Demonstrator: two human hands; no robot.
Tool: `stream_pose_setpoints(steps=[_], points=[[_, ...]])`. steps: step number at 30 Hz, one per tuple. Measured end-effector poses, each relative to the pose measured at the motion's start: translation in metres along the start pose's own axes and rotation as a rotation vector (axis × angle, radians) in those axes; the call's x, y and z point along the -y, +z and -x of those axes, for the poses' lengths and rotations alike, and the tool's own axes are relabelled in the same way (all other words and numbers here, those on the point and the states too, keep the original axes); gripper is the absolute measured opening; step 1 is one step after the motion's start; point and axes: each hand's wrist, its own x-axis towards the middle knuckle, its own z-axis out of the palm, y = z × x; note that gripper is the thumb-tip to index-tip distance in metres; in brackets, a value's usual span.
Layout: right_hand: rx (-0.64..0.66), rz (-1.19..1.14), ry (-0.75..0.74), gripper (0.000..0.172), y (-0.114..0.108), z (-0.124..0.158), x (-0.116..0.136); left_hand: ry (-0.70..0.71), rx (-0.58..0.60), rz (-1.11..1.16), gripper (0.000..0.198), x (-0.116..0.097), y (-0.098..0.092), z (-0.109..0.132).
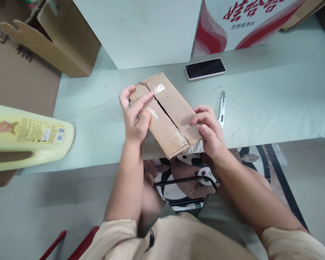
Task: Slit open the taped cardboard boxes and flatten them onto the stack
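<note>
While the left hand (pixel 135 117) and right hand (pixel 209 130) grip its opposite ends, one box (pixel 166 108), taped, is held over the table (pixel 260 90) at the near edge. Right: knife (pixel 222 110), just beside the right hand; phone (pixel 205 69), farther off. Far: white carton (pixel 148 32); red-and-white carton (pixel 209 34), printed "娃哈哈 饮用纯净水". Left: brown carton (pixel 29 81), marked "封 桶"; yellow jug (pixel 66 135), label text too small to read.

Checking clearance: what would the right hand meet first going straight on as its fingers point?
The held box, straight away: the right hand seems to touch it, though depth is hard to judge.
</note>
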Motion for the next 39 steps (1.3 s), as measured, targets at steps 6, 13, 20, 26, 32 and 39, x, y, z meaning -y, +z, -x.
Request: stream_pose_setpoints(steps=[6,13,20,26,32,39], points=[[0.007,0.05,-0.046,0.028,-0.008,0.002,-0.002,0.034,0.03,0.024,0.065,0.008,0.0,0.001],[-0.052,0.132,-0.085,0.029,-0.006,0.003,-0.002,0.103,-0.008,-0.003,0.06,0.021,0.004,0.004],[-0.076,0.158,-0.103,0.031,-0.003,0.004,-0.004,0.124,-0.051,-0.01,0.051,0.022,0.007,0.006],[-0.133,0.147,-0.126,0.033,-0.014,0.006,-0.008,0.12,-0.058,0.04,0.054,0.019,0.008,0.006],[-0.238,0.821,0.384,0.038,-0.059,0.006,-0.032,0.104,-0.053,0.038,0.057,0.016,0.009,0.005],[0.046,1.018,0.551,0.064,-0.075,0.003,-0.046,0.03,-0.027,0.047,0.05,0.018,0.01,0.004]])
